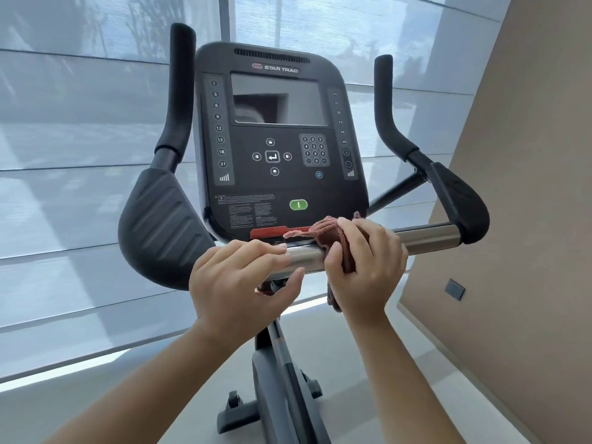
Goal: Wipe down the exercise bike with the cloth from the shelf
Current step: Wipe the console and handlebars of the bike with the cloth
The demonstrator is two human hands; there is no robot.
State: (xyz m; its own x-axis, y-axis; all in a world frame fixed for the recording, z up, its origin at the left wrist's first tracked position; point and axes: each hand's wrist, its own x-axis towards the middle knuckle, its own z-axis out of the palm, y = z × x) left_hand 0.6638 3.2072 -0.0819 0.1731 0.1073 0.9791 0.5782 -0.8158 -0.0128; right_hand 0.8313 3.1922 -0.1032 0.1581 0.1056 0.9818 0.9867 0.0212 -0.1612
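The exercise bike's black console [275, 139] faces me, with a dark screen and keypad. Below it runs a chrome handlebar [429, 235] between two black elbow pads [160, 225]. My right hand [365, 267] is wrapped around the bar with a reddish-brown cloth [323, 230] pressed under its fingers; part of the cloth hangs below the bar. My left hand [243, 280] rests on the bar just left of it, fingers curled over the top and thumb underneath.
Two upright black grips [181, 88] rise beside the console. The bike's post and base [278, 379] stand on a pale floor. Window blinds fill the background. A beige wall with a dark socket [455, 289] is on the right.
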